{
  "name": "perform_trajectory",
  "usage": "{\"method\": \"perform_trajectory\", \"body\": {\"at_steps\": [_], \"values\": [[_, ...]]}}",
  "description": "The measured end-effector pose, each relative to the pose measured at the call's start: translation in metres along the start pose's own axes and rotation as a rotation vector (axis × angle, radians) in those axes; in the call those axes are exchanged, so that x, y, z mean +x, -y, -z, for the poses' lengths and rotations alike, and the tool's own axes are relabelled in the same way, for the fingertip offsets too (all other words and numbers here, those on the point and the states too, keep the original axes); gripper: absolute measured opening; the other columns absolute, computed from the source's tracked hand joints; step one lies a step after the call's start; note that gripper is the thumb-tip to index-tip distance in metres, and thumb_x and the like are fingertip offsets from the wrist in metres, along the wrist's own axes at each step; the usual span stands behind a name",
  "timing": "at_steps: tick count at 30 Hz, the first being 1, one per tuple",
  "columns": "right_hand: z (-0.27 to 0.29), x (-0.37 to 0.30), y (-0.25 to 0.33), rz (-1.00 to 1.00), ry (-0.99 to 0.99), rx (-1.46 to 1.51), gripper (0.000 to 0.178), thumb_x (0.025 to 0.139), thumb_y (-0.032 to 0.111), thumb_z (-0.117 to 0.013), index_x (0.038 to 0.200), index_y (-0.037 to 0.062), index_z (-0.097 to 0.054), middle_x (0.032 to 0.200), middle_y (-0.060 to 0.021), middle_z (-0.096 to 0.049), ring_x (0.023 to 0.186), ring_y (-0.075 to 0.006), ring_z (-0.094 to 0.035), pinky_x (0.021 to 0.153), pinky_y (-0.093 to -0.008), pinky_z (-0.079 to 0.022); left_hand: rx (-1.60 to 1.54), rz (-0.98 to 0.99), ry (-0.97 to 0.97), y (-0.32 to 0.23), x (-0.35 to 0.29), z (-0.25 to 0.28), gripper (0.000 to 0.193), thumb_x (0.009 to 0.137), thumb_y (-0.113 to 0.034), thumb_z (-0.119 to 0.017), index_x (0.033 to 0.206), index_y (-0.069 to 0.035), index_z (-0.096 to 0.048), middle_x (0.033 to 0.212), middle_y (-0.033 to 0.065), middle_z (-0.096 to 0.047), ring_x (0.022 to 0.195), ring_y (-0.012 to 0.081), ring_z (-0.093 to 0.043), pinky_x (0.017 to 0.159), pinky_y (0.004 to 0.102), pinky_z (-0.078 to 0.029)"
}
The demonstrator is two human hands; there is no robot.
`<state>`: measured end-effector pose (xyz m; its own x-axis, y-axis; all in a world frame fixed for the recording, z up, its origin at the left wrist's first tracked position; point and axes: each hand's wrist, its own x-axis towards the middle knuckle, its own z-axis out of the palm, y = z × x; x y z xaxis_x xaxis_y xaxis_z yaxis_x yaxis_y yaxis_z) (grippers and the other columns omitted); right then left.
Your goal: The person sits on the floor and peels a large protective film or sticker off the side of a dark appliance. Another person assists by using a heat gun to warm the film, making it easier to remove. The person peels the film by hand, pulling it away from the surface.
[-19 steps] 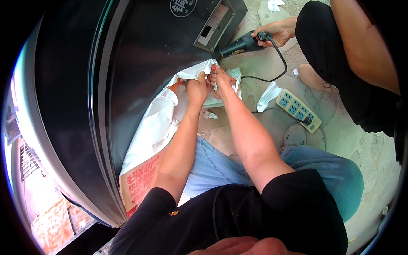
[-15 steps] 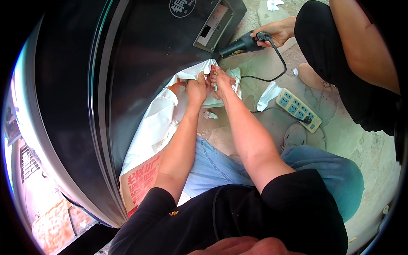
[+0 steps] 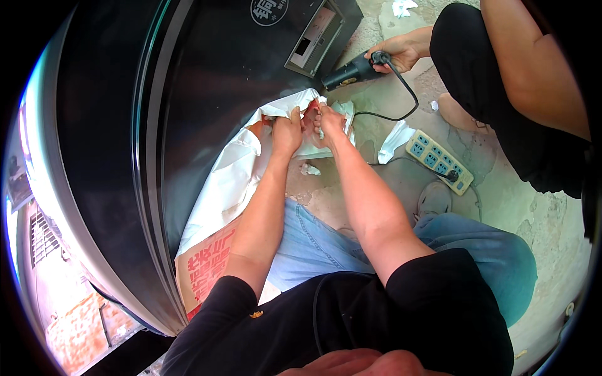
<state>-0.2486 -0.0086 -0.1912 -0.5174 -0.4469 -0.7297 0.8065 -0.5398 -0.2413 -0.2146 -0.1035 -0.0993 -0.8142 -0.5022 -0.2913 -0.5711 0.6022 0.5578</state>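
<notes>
A large sheet (image 3: 216, 188), white on one side and red-printed on the other, hangs creased along the lower edge of a big black cabinet (image 3: 213, 69). My left hand (image 3: 287, 135) grips the sheet's folded edge near the far end, thumb on top; its other fingers are partly hidden. Just right of it, my right hand (image 3: 329, 125) is closed, pinching the sheet's reddish far corner. A small pale scrap shows below its fingers. At the far right, another person's hand (image 3: 401, 51) holds a black hair dryer (image 3: 352, 71), its nozzle toward the cabinet's base.
The dryer's black cord loops over the concrete floor (image 3: 527, 244). A cream power strip (image 3: 440, 161) with a plug in it lies at the right, beside a crumpled white paper piece (image 3: 395, 141). The other person's dark-clothed knee (image 3: 464, 56) is close by.
My right hand has shifted slightly right, apart from the left, and more of the sheet's red side shows between them. The other person's dryer has moved slightly left.
</notes>
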Motion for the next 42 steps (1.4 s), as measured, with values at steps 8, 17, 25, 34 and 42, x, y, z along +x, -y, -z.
{"method": "perform_trajectory", "body": {"at_steps": [8,17,25,34,42], "values": [[0.006,0.000,-0.003,0.016,0.042,-0.013,0.024,0.105,0.033,-0.050,0.091,0.0139,-0.055,0.069,0.0061,-0.042,0.057,-0.0063,-0.038,0.050,-0.0255,-0.032,0.021,-0.009,0.035,0.006,0.000,0.005,0.052,0.102,-0.036,-0.051,0.066,-0.001,-0.063,0.061,0.0114,-0.064,0.060,0.0280,-0.065,0.065,0.0417,-0.050],[0.010,0.000,-0.006,0.018,0.027,-0.061,0.026,0.104,0.036,-0.050,0.095,0.0115,-0.053,0.065,0.0041,-0.044,0.052,-0.0078,-0.040,0.046,-0.0259,-0.032,0.032,0.036,0.065,0.002,-0.003,0.010,0.055,0.103,-0.038,-0.053,0.064,0.000,-0.060,0.060,0.0086,-0.063,0.054,0.0176,-0.060,0.059,0.0336,-0.050],[0.011,-0.004,-0.007,0.027,0.022,-0.097,0.027,0.104,0.036,-0.050,0.093,0.0114,-0.052,0.065,0.0045,-0.043,0.050,-0.0076,-0.039,0.045,-0.0259,-0.030,0.114,-0.003,0.075,0.008,-0.003,0.014,0.057,0.103,-0.040,-0.051,0.063,-0.001,-0.060,0.059,0.0087,-0.062,0.055,0.0186,-0.061,0.060,0.0345,-0.049],[0.019,-0.004,-0.010,0.052,0.053,-0.175,0.026,0.104,0.036,-0.050,0.094,0.0120,-0.056,0.068,0.0055,-0.044,0.055,-0.0063,-0.040,0.049,-0.0250,-0.032,0.195,-0.025,0.075,0.005,-0.005,0.018,0.059,0.102,-0.044,-0.049,0.063,-0.002,-0.062,0.060,0.0095,-0.064,0.058,0.0222,-0.063,0.065,0.0370,-0.050],[0.022,-0.003,-0.012,0.045,0.038,-0.209,0.028,0.102,0.038,-0.052,0.092,0.0129,-0.056,0.068,0.0049,-0.046,0.055,-0.0071,-0.040,0.050,-0.0263,-0.033,0.255,-0.003,0.089,0.005,-0.006,0.022,0.059,0.102,-0.044,-0.049,0.065,-0.001,-0.063,0.062,0.0115,-0.065,0.062,0.0253,-0.065,0.068,0.0393,-0.050]]}}
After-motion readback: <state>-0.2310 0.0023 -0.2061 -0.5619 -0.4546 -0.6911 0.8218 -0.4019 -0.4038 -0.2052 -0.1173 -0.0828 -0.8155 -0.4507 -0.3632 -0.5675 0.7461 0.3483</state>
